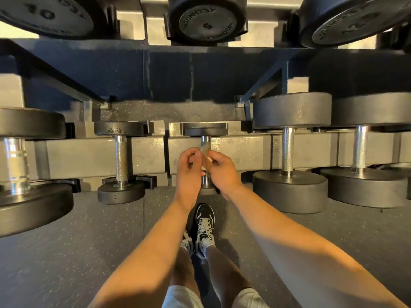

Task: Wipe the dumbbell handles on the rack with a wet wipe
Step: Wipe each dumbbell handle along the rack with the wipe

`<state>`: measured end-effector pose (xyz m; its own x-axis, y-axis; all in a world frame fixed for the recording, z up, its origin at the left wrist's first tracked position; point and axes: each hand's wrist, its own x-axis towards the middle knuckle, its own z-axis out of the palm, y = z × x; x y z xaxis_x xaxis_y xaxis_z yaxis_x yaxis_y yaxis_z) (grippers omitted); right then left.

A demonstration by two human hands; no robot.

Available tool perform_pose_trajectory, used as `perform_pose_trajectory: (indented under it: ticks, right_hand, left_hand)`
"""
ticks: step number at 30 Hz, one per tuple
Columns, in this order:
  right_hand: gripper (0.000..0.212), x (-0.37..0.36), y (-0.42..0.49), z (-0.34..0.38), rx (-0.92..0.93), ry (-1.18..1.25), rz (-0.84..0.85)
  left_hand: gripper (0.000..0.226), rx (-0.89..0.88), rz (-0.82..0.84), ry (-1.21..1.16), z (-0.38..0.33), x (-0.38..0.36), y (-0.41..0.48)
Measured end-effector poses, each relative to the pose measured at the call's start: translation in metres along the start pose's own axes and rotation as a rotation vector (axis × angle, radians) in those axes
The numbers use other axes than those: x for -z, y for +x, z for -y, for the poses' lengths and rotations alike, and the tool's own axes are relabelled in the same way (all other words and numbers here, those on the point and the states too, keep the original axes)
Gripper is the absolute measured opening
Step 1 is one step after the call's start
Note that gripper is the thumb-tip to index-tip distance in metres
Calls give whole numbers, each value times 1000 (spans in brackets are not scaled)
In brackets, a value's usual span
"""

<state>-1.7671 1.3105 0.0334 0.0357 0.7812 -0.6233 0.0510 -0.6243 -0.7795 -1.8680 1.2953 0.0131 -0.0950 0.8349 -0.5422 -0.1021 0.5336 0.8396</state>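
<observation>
Reaching forward and down with both bare forearms, meeting at the handle [206, 140] of the small middle dumbbell [205, 129] on the rack's lower tier [146, 156]. Pinching the wet wipe [203, 150] with the left hand [189, 172], fingers curled in toward the thumb at the wipe's left edge. Pinching its right edge with the right hand [221, 172], knuckles bent, baring white folds under the fingertips. Holding the wipe against the handle's middle, leaving bare steel above and below; cannot tell how far round it wraps. Working in an open gap between the knurled-handle dumbbell [121, 161], well apart on the left, and the heavier dumbbell [288, 152], well apart on the right. Keeping under the dark upper shelf edge [178, 74], which overhangs beyond the knuckles. Standing in black-and-white trainers [204, 227] on speckled rubber floor [89, 241], close before the rack.
</observation>
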Motion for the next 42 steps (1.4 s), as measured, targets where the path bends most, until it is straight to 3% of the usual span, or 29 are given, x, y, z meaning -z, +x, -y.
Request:
perform_pose_trajectory:
  ticks: [3,5,7,12,17,22,26,29,38,42]
  right_hand:
    - [27,6,-3,-1,61,-87,-7]
    - [27,8,1,-7,127,-239,-107]
    - [28,7,7,-11,110,-229,-212]
    - [27,1,15,-16,-19,-44,-240]
    - [37,3,14,-21,-62,24,-227]
    - [37,-1,11,-15,-61,20,-278]
    - [44,-9,10,-19,-44,46,-300]
    - [50,-10,8,-25,-20,46,-289]
    - [53,-4,3,-23,40,-5,-249]
    - [53,-4,4,-22,31,-1,-251]
  left_hand:
    - [16,19,-63,-6,3,5,7]
    - [11,10,-154,-46,3,6,14]
    - [14,-25,-189,-68,-2,0,22]
    - [23,-139,-106,263,-1,-26,37]
    - [24,-260,-1,443,-2,-19,42]
    - [20,-147,47,250,-1,-7,34]
    - [19,168,-66,-83,-13,-13,44]
    - [18,291,-66,-230,-19,-20,54]
    - [7,173,48,185,7,-6,34]
    - [12,119,42,178,4,-2,36]
